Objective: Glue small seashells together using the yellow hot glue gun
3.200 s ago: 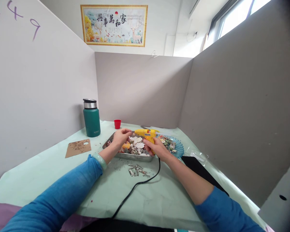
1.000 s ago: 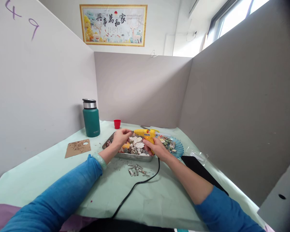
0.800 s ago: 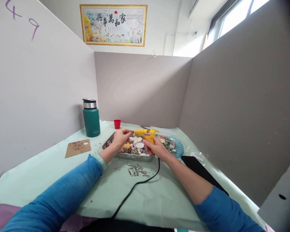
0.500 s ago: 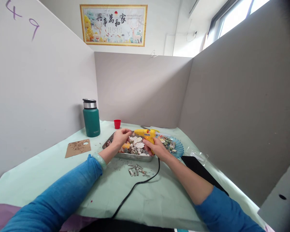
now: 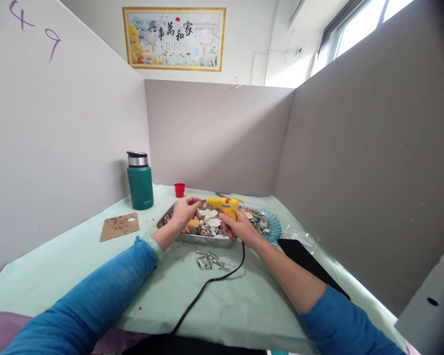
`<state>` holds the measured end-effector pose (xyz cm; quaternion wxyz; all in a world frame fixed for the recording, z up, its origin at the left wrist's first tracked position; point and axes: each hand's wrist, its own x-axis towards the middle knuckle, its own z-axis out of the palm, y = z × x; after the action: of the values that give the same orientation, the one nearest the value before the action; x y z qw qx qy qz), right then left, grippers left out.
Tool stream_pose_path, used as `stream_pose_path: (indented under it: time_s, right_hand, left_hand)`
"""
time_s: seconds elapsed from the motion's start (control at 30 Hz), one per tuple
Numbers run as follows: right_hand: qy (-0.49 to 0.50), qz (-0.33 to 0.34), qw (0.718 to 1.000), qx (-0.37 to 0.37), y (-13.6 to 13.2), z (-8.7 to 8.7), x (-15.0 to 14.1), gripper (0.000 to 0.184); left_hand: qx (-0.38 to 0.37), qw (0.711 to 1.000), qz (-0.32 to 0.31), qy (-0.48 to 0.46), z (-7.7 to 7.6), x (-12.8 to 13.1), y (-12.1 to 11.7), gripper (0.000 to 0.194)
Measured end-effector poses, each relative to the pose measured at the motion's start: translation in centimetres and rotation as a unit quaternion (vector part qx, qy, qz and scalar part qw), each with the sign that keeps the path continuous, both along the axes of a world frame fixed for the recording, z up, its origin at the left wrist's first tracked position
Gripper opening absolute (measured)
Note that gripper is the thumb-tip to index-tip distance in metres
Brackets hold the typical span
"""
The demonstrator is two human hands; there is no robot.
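A yellow hot glue gun [image 5: 222, 203] is gripped by my right hand [image 5: 242, 228], its nozzle pointing left. At the nozzle tip, my left hand [image 5: 185, 211] pinches something too small to make out. Both hands are over a metal tray [image 5: 203, 240] filled with seashells [image 5: 211, 221]. From the gun's handle a black cord [image 5: 210, 280] runs down to the front table edge. Several metal pin clasps [image 5: 209, 260] lie in a loose pile in front of the tray.
A blue plate [image 5: 276, 226] of small shells stands right of the tray, beside a black flat object [image 5: 311, 266] and clear plastic wrap [image 5: 305, 239]. To the left are a brown card [image 5: 119, 228] and a green bottle [image 5: 139, 185]. A red cup [image 5: 179, 190] stands behind. Grey partitions [image 5: 218, 138] enclose the table.
The glue gun has shifted very slightly to the right. The clear stick seen behind the gun earlier no longer shows plainly. Both hands stay almost in place.
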<state>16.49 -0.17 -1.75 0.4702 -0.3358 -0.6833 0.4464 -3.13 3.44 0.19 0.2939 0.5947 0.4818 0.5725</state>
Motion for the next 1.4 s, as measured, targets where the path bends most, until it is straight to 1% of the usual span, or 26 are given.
stream_pose_path:
  time_s: [0.3,0.63,0.8,1.0,1.13,1.23,1.33,1.4]
  right_hand:
    - [-0.025,-0.005,1.000,0.005,-0.23,0.26,0.04,0.040]
    - [-0.023,0.004,1.000,0.007,-0.30,0.35,0.05,0.040]
    - [-0.021,-0.007,1.000,0.006,-0.35,0.33,-0.01,0.041]
    - [-0.026,0.006,1.000,0.009,-0.62,0.68,0.09,0.040]
    - [-0.027,-0.003,1.000,0.011,-0.55,0.52,0.06,0.041]
    - [-0.013,-0.003,1.000,0.008,-0.52,0.26,-0.03,0.036]
    - [-0.021,-0.027,0.999,0.021,-0.33,0.14,-0.06,0.037]
    - [-0.064,-0.075,0.993,0.063,-0.06,0.22,-0.02,0.038]
  left_hand:
    - [-0.001,1.000,0.000,-0.013,0.19,0.08,-0.35,0.018]
    - [0.005,1.000,0.006,-0.013,0.29,0.12,-0.45,0.017]
    - [0.008,1.000,0.004,-0.003,0.29,0.15,-0.45,0.018]
    - [0.007,1.000,-0.002,-0.006,0.34,0.17,-0.56,0.017]
    - [0.004,1.000,-0.005,-0.019,0.23,0.08,-0.38,0.018]
    - [0.005,1.000,-0.008,-0.029,0.03,-0.05,-0.11,0.018]
    - [0.015,0.999,-0.008,-0.043,-0.17,-0.26,0.13,0.019]
    - [0.022,0.999,-0.005,-0.048,-0.22,-0.39,0.18,0.020]
